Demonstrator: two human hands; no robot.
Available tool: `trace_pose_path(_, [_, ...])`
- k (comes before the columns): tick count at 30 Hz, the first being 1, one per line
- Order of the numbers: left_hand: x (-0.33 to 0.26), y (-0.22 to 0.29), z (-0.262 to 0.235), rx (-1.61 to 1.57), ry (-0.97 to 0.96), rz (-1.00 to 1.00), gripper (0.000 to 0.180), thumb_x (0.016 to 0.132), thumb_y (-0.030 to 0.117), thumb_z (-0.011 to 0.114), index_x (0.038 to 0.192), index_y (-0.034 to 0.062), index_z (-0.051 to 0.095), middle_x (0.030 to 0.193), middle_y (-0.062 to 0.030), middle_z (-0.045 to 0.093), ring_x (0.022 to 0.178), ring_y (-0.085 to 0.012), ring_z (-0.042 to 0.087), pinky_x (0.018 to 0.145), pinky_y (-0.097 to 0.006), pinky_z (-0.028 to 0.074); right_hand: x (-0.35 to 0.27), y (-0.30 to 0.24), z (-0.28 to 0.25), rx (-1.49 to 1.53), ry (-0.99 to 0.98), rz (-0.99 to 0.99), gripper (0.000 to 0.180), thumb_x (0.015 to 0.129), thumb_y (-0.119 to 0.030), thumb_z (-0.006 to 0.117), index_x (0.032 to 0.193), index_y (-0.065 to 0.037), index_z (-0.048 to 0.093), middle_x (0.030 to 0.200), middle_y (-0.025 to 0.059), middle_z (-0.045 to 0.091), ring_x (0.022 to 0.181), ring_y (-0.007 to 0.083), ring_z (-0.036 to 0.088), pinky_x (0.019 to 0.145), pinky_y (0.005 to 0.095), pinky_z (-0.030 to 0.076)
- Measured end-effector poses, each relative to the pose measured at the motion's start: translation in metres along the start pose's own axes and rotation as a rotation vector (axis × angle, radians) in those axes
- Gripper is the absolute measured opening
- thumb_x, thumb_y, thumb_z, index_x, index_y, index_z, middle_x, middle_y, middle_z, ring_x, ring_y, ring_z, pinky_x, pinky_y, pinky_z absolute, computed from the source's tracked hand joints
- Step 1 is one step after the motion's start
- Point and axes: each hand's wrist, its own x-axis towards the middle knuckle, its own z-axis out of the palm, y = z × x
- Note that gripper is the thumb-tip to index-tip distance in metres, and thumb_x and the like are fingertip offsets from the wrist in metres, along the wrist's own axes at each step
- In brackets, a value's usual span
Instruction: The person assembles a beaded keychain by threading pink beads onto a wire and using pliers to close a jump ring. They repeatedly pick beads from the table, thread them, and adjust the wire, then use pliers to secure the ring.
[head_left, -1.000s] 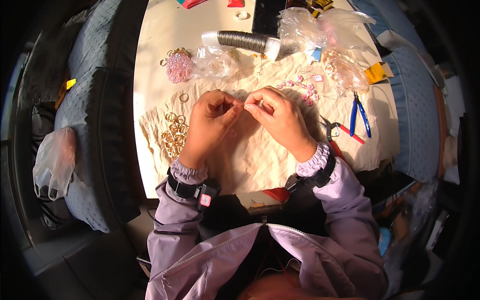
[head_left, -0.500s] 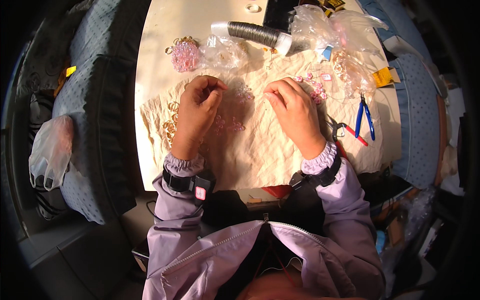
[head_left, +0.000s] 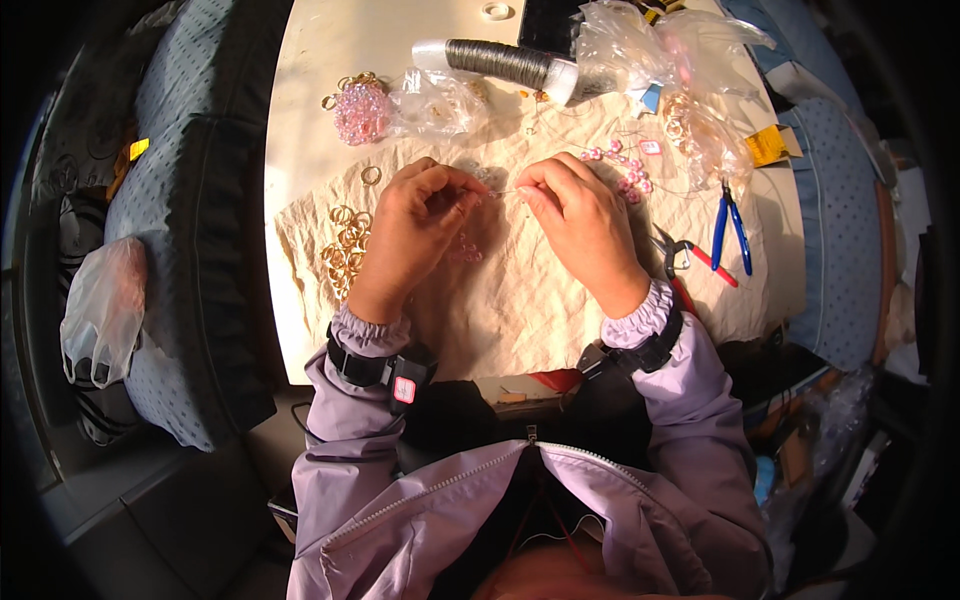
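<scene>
My right hand (head_left: pixel 583 217) pinches a thin wire (head_left: pixel 507 191), which runs from its fingertips across to the left. At the wire's other end my left hand (head_left: pixel 420 230) is closed in a pinch; whatever lies between its fingertips is too small to make out. Clear beads (head_left: pixel 491 178) lie just beyond the left fingertips. Below that hand are pink beads (head_left: pixel 465 250), partly hidden by it. Gold-coloured rings (head_left: pixel 345 247) are heaped left of my left wrist, and a single ring (head_left: pixel 371 175) lies apart. Pink-and-white beads (head_left: pixel 634 182) sit beyond my right hand.
Blue-handled pliers (head_left: pixel 732 230) and red-handled cutters (head_left: pixel 690 252) lie to the right on the cream cloth (head_left: pixel 520 320). Farther back are a wire spool (head_left: pixel 497 60), a pink bead bundle (head_left: pixel 362 112), clear plastic bags (head_left: pixel 625 45) and a yellow box (head_left: pixel 768 146).
My left hand has moved right, toward the right hand, uncovering more of the gold rings and the single ring. The right hand has barely moved and keeps its pinch.
</scene>
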Motion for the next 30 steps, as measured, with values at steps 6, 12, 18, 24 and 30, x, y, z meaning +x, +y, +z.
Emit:
trace_pose_path(6, [-0.0011,0.0023,-0.0022,0.029,0.024,0.025,0.008,0.1,-0.001,0.074,0.108,-0.0016,0.076,0.102,-0.004,0.068,0.091,-0.0109,0.067,0.081,-0.025,0.054,-0.0007,-0.0005,0.0001,0.021,-0.024,-0.018,0.009,0.1,-0.014,0.073,0.104,-0.01,0.066,0.101,0.008,0.069,0.094,0.0333,0.071,0.081,0.0437,0.057])
trace_pose_path(12, [-0.0008,0.004,-0.0033,0.029,0.033,0.022,0.01,0.099,-0.004,0.071,0.108,-0.0023,0.074,0.099,-0.004,0.063,0.082,-0.0097,0.059,0.075,-0.025,0.05,-0.0013,-0.0008,-0.0003,0.003,-0.007,-0.012,0.008,0.1,-0.012,0.072,0.104,-0.01,0.066,0.102,0.0079,0.069,0.094,0.0332,0.071,0.081,0.0434,0.057])
trace_pose_path(18, [-0.0004,0.0042,-0.0014,0.029,0.039,0.056,0.009,0.099,-0.003,0.071,0.107,-0.003,0.075,0.098,-0.0044,0.064,0.082,-0.0102,0.059,0.075,-0.025,0.05,-0.0004,-0.0031,0.0009,0.015,-0.001,-0.007,0.008,0.1,-0.011,0.072,0.104,-0.01,0.065,0.102,0.0079,0.069,0.094,0.0334,0.072,0.081,0.0435,0.058])
trace_pose_path(24, [-0.0007,0.0045,-0.0013,0.037,0.033,0.05,0.007,0.1,-0.001,0.072,0.106,-0.0031,0.076,0.1,-0.0049,0.065,0.084,-0.0108,0.061,0.075,-0.026,0.051,0.0011,-0.0033,0.0028,-0.007,0.018,-0.02,0.007,0.1,-0.01,0.073,0.104,-0.008,0.067,0.101,0.009,0.07,0.092,0.0323,0.073,0.079,0.0423,0.058])
trace_pose_path(30, [0.0,0.0017,-0.0002,0.022,0.029,0.051,0.007,0.101,0.0,0.072,0.106,-0.003,0.076,0.1,-0.0051,0.065,0.083,-0.0108,0.062,0.074,-0.027,0.052,0.0005,-0.002,0.0029,-0.013,0.025,-0.012,0.008,0.1,-0.012,0.073,0.104,-0.01,0.065,0.102,0.0079,0.07,0.093,0.0337,0.072,0.08,0.0437,0.058])
